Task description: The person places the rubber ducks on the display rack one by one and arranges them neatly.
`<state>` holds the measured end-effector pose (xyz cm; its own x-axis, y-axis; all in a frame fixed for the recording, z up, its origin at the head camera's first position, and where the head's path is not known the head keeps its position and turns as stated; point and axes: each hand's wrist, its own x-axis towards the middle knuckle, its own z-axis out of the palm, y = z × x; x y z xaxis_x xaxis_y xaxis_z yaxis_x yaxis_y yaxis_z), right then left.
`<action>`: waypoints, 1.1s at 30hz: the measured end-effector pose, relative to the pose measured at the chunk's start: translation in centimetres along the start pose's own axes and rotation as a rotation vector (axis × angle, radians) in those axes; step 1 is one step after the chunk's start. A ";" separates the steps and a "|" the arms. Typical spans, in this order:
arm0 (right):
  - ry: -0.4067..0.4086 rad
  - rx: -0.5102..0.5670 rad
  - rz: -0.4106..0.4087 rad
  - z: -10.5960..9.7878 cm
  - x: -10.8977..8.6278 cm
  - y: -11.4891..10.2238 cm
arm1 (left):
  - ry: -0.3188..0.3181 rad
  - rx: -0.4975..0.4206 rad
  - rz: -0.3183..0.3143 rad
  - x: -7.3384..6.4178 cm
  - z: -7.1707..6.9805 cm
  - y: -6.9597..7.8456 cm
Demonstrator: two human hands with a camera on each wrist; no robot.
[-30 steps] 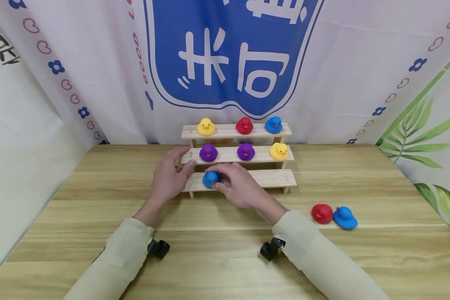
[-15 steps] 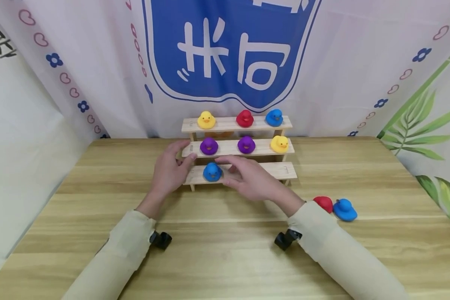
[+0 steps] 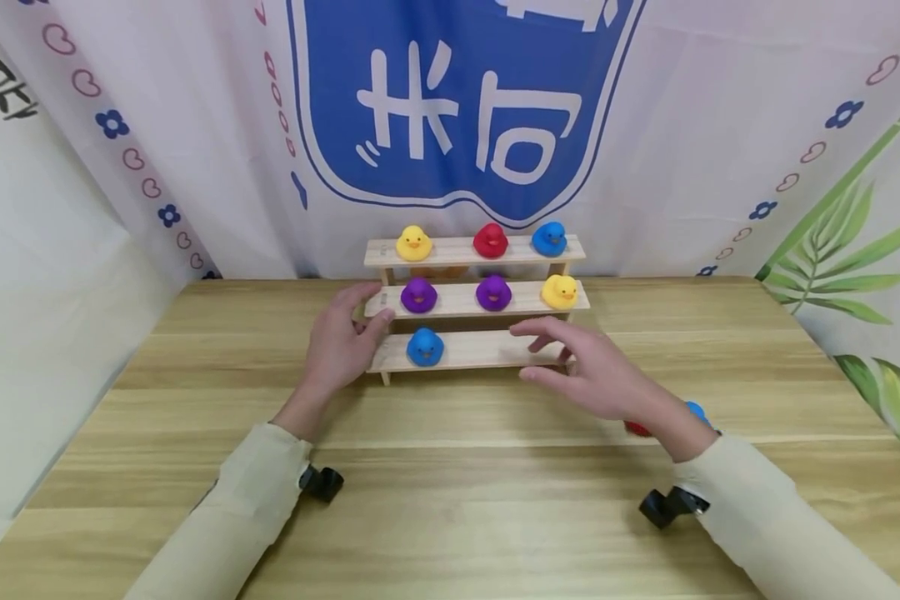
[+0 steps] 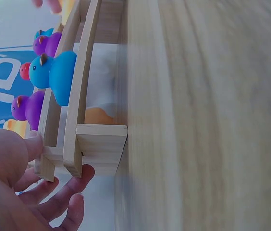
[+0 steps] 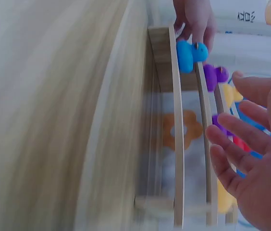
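A three-tier wooden display stand (image 3: 480, 353) holds rubber ducks. My left hand (image 3: 342, 337) grips its left end; in the left wrist view the thumb (image 4: 33, 145) lies on the middle shelf and the fingers reach round the shelf ends. One blue duck (image 3: 425, 347) sits at the left of the bottom shelf. My right hand (image 3: 588, 367) hovers in front of that shelf's right end, fingers spread and holding nothing. Purple ducks (image 3: 418, 296) and a yellow duck (image 3: 559, 292) occupy the middle shelf. On top are a yellow duck (image 3: 414, 243), a red duck (image 3: 491, 241) and a blue duck (image 3: 549, 239).
Partly hidden behind my right wrist, a red duck (image 3: 637, 429) and another blue duck (image 3: 696, 410) lie on the wood-grain table (image 3: 450, 500). A printed curtain (image 3: 232, 150) hangs right behind the stand.
My right hand has let go of the blue duck on the bottom shelf and moved right, its fingers spreading. The left hand has stayed at the stand's left end.
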<state>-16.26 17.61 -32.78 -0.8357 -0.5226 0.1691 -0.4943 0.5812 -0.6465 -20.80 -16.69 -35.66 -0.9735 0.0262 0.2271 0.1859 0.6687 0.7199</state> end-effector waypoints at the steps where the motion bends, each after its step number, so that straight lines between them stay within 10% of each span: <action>1: 0.012 -0.002 -0.004 -0.2 -0.5 0.3 | 0.000 0.000 0.000 0.0 0.0 0.0; 33: 0.085 -0.145 0.184 -3.6 -9.5 5.5 | 0.004 0.005 -0.005 -0.2 0.0 0.0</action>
<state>-11.87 28.02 -35.29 -0.9289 -0.3490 0.1238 -0.3558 0.7484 -0.5598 -20.63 -16.72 -35.69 -0.9740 0.0193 0.2259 0.1799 0.6723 0.7181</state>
